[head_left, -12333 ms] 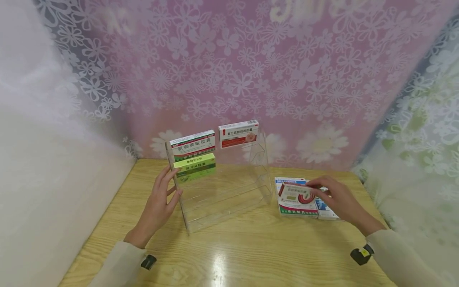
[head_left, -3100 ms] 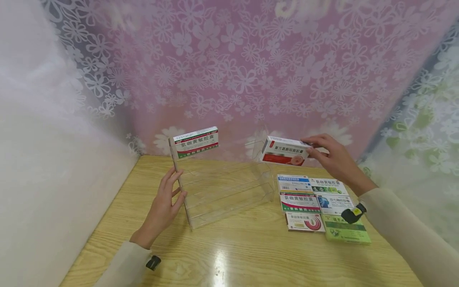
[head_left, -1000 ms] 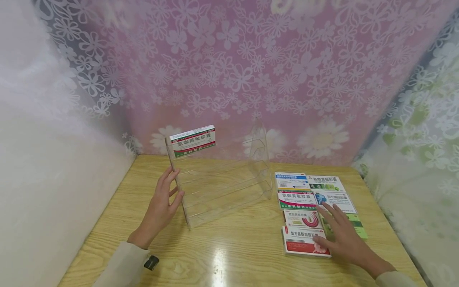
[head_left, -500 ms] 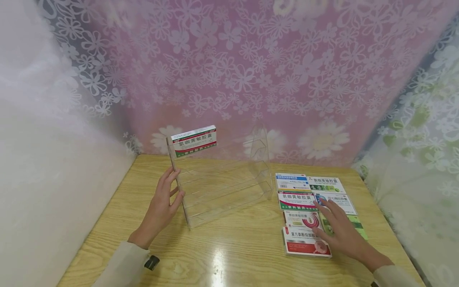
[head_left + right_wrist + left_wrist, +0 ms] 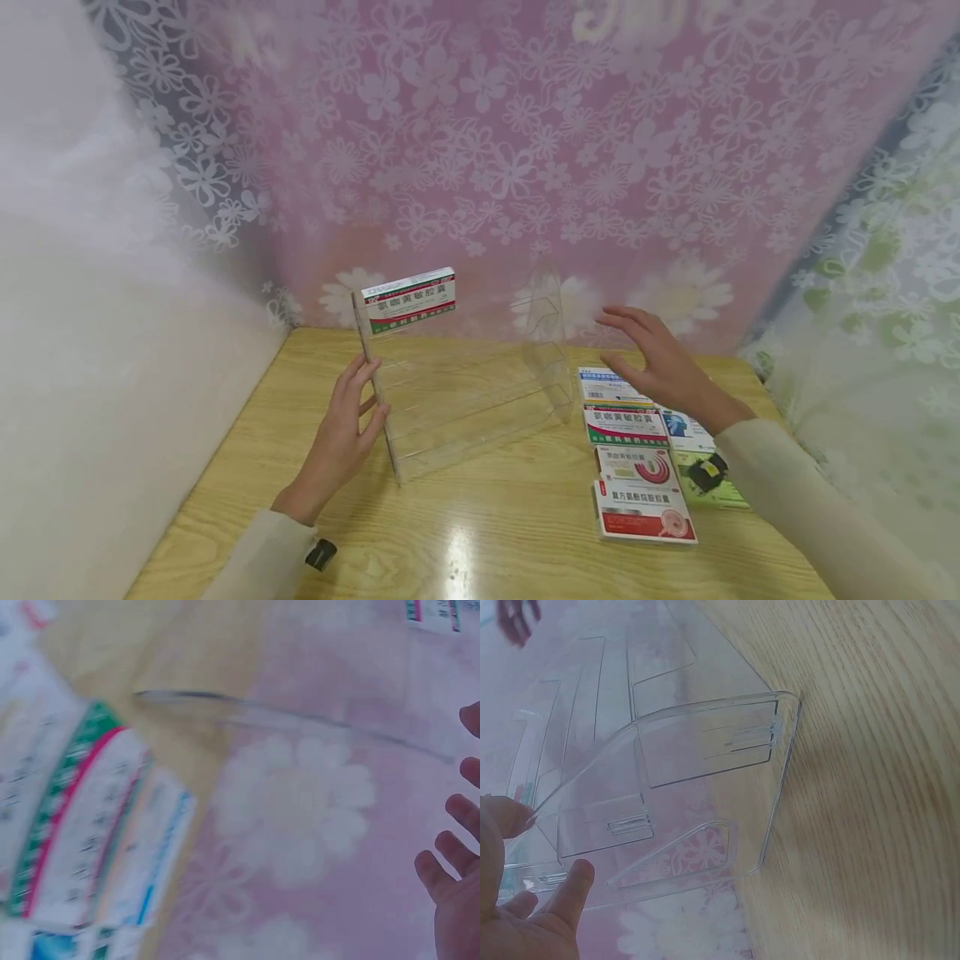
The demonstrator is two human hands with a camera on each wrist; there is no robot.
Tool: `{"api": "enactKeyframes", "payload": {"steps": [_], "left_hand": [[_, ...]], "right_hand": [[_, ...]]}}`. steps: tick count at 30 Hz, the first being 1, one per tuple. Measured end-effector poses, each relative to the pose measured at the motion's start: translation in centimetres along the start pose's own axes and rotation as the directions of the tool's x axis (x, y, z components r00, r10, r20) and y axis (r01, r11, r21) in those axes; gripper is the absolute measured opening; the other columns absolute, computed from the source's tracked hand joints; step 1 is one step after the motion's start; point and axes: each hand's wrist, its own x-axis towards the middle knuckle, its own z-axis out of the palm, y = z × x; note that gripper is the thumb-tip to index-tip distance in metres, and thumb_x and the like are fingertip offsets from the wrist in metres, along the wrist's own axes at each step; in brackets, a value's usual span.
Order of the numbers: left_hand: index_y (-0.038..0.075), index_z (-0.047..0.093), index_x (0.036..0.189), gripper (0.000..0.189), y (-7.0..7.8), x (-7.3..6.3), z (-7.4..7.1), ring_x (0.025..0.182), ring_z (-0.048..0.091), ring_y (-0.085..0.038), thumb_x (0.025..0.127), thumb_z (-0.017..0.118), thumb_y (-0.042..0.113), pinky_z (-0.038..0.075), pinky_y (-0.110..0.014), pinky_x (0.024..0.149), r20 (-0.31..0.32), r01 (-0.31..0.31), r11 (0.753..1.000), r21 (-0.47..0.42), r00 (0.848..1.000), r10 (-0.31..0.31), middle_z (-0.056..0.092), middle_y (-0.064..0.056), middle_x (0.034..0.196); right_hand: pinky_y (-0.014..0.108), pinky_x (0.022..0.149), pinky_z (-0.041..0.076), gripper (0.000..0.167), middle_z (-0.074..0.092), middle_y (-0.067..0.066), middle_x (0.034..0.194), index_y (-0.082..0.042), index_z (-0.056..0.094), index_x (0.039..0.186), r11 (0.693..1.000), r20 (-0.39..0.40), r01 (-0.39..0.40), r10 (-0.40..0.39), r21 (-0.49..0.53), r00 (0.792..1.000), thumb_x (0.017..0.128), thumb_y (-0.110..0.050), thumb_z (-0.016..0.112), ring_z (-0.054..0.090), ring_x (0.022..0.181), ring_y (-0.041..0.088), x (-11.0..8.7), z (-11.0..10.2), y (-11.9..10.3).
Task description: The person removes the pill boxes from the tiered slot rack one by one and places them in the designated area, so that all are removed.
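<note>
A clear plastic tiered display rack (image 5: pixel 465 392) stands on the table, with one white, green and red medicine box (image 5: pixel 411 302) at the left of its top tier. My left hand (image 5: pixel 337 433) holds the rack's left side edge; in the left wrist view its thumb lies at the edge and its fingers lie along the side panel. In mid-air to the right of the rack, my right hand (image 5: pixel 663 358) is empty with its fingers spread. Below it lie several medicine boxes, including a red-and-white box (image 5: pixel 645 512) nearest me. The right arm partly covers a green box (image 5: pixel 731 492).
Flat in two columns on the table (image 5: pixel 525 517), the boxes include a blue-and-white box (image 5: pixel 611 387), a green-and-red striped box (image 5: pixel 626 427) and a box with a red spiral (image 5: pixel 637 467). A floral curtain (image 5: pixel 495 167) hangs behind.
The red-and-white and green boxes have gone from the rack to the table. Lately my right hand has lifted off the boxes, moving up and left. My left hand stays on the rack.
</note>
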Motion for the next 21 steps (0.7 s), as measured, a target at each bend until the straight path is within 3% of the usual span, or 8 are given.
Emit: {"api": "enactKeyframes", "payload": {"steps": [5, 10, 16, 21], "left_hand": [[0.006, 0.028, 0.170, 0.072, -0.1, 0.2, 0.1, 0.156, 0.037, -0.050, 0.108, 0.064, -0.001, 0.060, -0.054, 0.109, 0.010, -0.005, 1.000, 0.012, 1.000, 0.005, 0.019, -0.026, 0.176], [0.005, 0.029, 0.170, 0.072, -0.2, 0.2, 0.2, 0.156, 0.038, -0.052, 0.108, 0.064, -0.002, 0.060, -0.054, 0.109, 0.008, -0.006, 1.000, 0.008, 1.000, 0.006, 0.019, -0.027, 0.176], [0.005, 0.030, 0.169, 0.071, -0.5, 0.0, 0.2, 0.156, 0.037, -0.052, 0.107, 0.065, -0.003, 0.061, -0.054, 0.108, -0.004, 0.004, 1.000, 0.022, 1.000, -0.004, 0.020, -0.026, 0.176], [0.005, 0.029, 0.169, 0.072, -0.5, -0.1, 0.1, 0.154, 0.039, -0.053, 0.107, 0.064, -0.003, 0.060, -0.055, 0.108, -0.009, -0.010, 1.000, 0.016, 1.000, 0.010, 0.019, -0.027, 0.176]], "right_hand": [[0.070, 0.124, 0.043, 0.057, 0.049, 0.013, 0.167, -0.012, 0.054, 0.160, 0.996, -0.005, -0.006, 0.007, 0.087, 1.000, 0.107, -0.023, 0.072, 0.043, 0.154, 0.039, 6.3, 0.0, -2.4], [0.058, 0.124, 0.051, 0.055, 0.054, 0.011, 0.163, -0.014, 0.053, 0.161, 0.975, 0.038, -0.034, 0.026, 0.222, 0.999, 0.109, -0.024, 0.070, 0.050, 0.151, 0.036, 11.5, 1.6, -5.5], [0.053, 0.124, 0.052, 0.057, 0.053, 0.014, 0.164, -0.011, 0.049, 0.164, 0.938, 0.100, -0.070, 0.038, 0.340, 0.994, 0.111, -0.023, 0.067, 0.054, 0.148, 0.036, 15.9, 4.6, -9.2], [0.049, 0.120, 0.056, 0.058, 0.053, 0.013, 0.164, -0.011, 0.047, 0.165, 0.944, 0.137, -0.071, 0.028, 0.321, 0.990, 0.112, -0.022, 0.066, 0.056, 0.144, 0.033, 18.2, 6.6, -11.1]]}}
